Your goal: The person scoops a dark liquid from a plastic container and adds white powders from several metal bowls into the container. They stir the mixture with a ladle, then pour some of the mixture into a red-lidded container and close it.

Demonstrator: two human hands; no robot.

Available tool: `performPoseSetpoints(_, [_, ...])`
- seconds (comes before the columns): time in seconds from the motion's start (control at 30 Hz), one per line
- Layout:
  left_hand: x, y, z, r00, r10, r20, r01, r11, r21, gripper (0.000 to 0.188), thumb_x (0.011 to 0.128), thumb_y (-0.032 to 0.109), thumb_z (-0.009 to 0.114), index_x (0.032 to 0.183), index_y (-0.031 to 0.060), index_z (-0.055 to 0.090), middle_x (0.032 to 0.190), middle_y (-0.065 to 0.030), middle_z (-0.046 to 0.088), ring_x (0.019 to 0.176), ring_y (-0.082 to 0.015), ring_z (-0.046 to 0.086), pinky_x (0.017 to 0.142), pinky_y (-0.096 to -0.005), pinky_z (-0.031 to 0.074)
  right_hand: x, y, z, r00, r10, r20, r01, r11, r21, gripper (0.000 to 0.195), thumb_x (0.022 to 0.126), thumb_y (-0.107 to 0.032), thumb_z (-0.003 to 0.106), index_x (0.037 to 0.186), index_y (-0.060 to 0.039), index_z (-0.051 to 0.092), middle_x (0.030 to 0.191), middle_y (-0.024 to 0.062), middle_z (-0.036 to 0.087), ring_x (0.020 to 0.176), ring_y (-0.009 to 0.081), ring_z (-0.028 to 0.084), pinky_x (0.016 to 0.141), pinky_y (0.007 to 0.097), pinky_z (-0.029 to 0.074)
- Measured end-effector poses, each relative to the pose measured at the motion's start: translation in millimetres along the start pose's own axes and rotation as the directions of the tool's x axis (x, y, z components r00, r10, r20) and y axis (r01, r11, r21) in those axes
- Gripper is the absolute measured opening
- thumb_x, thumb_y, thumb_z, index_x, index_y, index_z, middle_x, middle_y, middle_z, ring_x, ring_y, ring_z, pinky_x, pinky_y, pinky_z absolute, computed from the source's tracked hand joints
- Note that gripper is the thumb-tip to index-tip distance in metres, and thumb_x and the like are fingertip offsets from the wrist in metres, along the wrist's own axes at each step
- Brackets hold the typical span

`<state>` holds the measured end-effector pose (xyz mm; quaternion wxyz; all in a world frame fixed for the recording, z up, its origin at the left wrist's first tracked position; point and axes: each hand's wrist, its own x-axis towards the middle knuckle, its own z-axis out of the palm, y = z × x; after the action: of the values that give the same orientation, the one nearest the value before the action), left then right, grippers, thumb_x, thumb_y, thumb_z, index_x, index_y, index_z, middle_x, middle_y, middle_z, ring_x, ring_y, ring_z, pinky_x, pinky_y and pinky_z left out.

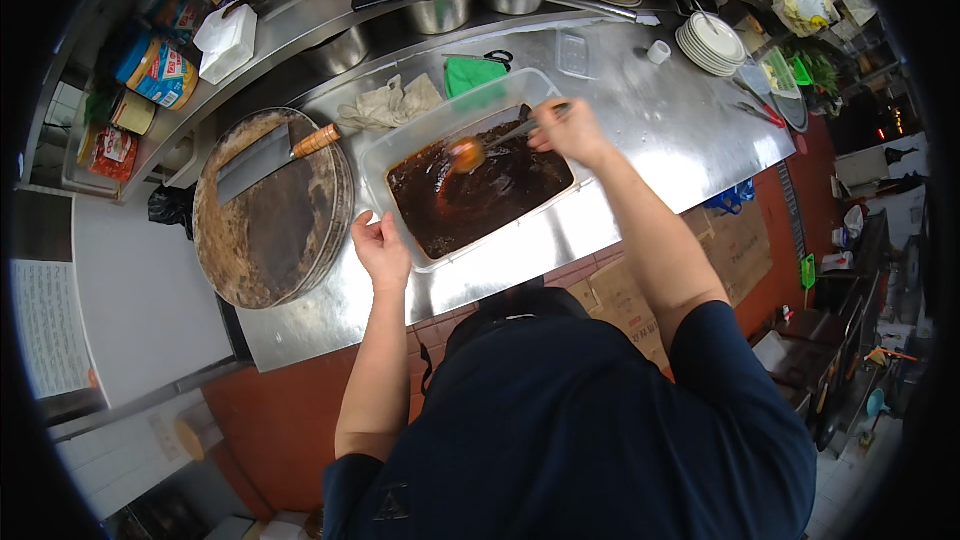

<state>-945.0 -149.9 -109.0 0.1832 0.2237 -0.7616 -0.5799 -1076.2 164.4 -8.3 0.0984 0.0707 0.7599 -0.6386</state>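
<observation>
A clear plastic tub [382, 199] holds a dark brown liquid [487, 202] with a shiny surface. My right hand [562, 131] grips a metal ladle [510, 136] by its handle over the tub's right part. The ladle's bowl, blurred and orange-brown, is at the liquid's surface near the far side. Beside the tub's near left corner is my left hand [381, 244], its fingers curled loosely; whether it touches the rim cannot be told. Left of it, a cleaver [255, 165] with a wooden handle lies on a round, worn chopping block [277, 240].
Behind the tub lie a beige cloth [394, 103], a green cloth [472, 76] and scissors [499, 57]. A small clear container [576, 54], stacked white plates [711, 45] and red-handled tongs [761, 115] stand farther right. A metal shelf [300, 7] with pots beneath runs along the back.
</observation>
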Motion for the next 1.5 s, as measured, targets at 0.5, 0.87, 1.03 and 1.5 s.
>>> performPoseSetpoints(0.5, [1.1,-13.3,-3.7,0.999,-0.031,-0.031,0.032,0.998,0.051,0.030,0.096,0.018,0.063,0.116,-0.0002,0.050,0.078,-0.0031,0.057,0.059,-0.0073,0.049,0.051,-0.0234,0.040,-4.6,-2.5,-48.9,0.990,0.002,0.138,0.009,0.997,-0.081,0.024,0.096,-0.016,0.058,0.096,0.0062,0.066,0.082,0.0137,0.070,0.069,0.0175,0.071,0.062,0.0286,0.057])
performPoseSetpoints(0.87, [-4.4,5.7,6.1,0.985,-0.123,-0.119,0.131,0.990,0.057,0.032,0.095,0.018,0.065,0.116,-0.0029,0.053,0.078,-0.0042,0.058,0.067,-0.0106,0.052,0.061,-0.0262,0.044,7.4,17.4,-72.1,0.975,-0.051,0.217,0.065,0.996,-0.059,0.025,0.097,-0.017,0.057,0.104,0.0062,0.066,0.083,0.0158,0.070,0.071,0.0187,0.071,0.061,0.0289,0.059])
performPoseSetpoints(1.03, [-9.7,13.4,9.0,0.985,-0.089,-0.146,0.105,0.989,0.106,0.029,0.095,0.019,0.065,0.112,-0.0028,0.055,0.077,-0.0041,0.058,0.066,-0.0105,0.052,0.060,-0.0258,0.044,-24.0,15.5,-47.4,0.927,0.039,0.373,0.009,0.992,-0.126,0.024,0.097,-0.017,0.058,0.099,0.0051,0.067,0.076,0.0134,0.069,0.067,0.0167,0.071,0.057,0.0282,0.058])
performPoseSetpoints(1.5, [-5.3,-8.0,8.4,0.984,-0.114,-0.134,0.114,0.993,-0.009,0.027,0.095,0.021,0.065,0.108,0.0000,0.056,0.077,-0.0010,0.058,0.062,-0.0074,0.050,0.053,-0.0241,0.042,42.6,-8.1,-71.4,0.955,0.134,-0.264,-0.152,0.987,-0.050,0.020,0.095,-0.008,0.051,0.087,0.0092,0.058,0.074,0.0170,0.066,0.056,0.0215,0.069,0.042,0.0312,0.057])
